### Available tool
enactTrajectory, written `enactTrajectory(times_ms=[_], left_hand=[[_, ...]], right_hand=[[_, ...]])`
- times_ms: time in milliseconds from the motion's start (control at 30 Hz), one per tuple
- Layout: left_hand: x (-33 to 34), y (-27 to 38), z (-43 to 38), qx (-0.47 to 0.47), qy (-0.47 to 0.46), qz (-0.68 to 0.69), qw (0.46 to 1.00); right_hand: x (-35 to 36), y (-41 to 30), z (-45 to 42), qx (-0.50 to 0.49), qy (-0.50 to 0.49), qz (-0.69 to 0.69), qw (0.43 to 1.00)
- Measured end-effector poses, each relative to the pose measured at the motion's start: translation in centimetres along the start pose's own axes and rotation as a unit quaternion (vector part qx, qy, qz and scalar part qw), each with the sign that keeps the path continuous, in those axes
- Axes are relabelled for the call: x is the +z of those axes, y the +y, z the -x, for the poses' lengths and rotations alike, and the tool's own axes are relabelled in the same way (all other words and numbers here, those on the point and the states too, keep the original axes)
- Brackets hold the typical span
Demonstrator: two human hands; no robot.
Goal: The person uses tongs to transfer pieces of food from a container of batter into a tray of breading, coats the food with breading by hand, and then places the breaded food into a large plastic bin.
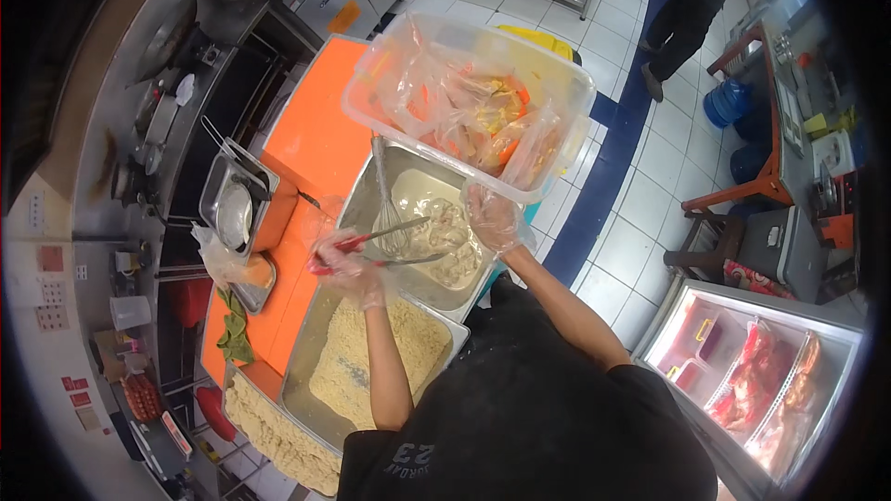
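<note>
My left hand (348,263), in a clear plastic glove, holds red-handled metal tongs (400,261). Their two arms are spread above a steel pan (456,303) of pale batter, with nothing visible between the tips. Lumpy battered pieces (449,247) lie in the batter, and a wire whisk (391,223) leans inside the pan's left part. My right hand (493,219), also gloved, is at the pan's right rim, just below a clear plastic bin (557,191); whether it grips the rim cannot be told. Below my left forearm sits a steel pan of yellowish crumbs (411,334).
The bin holds bagged food (480,111). On the orange table (313,111) stand nested steel containers (237,202) and a green cloth (234,327). A tray of coated pieces (278,431) is lower left. A lit freezer (752,376) is at right; another person (686,14) stands behind.
</note>
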State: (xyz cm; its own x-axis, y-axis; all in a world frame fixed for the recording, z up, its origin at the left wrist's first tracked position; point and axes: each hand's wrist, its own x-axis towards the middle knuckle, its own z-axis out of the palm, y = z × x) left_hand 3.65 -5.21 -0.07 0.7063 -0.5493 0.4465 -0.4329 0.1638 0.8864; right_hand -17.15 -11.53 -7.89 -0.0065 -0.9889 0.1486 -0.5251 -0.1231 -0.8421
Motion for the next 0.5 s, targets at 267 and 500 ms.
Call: enactTrajectory(times_ms=[267, 500], left_hand=[[4.8, -4.5, 1.2, -0.002, -0.004, -0.118, 0.993], [1.6, 0.4, -0.5, 0.021, 0.061, 0.049, 0.997]], right_hand=[[-0.2, -0.6, 0.0, -0.039, 0.019, 0.008, 0.999], [-0.4, -0.3, 0.2, 0.014, -0.050, 0.019, 0.998]])
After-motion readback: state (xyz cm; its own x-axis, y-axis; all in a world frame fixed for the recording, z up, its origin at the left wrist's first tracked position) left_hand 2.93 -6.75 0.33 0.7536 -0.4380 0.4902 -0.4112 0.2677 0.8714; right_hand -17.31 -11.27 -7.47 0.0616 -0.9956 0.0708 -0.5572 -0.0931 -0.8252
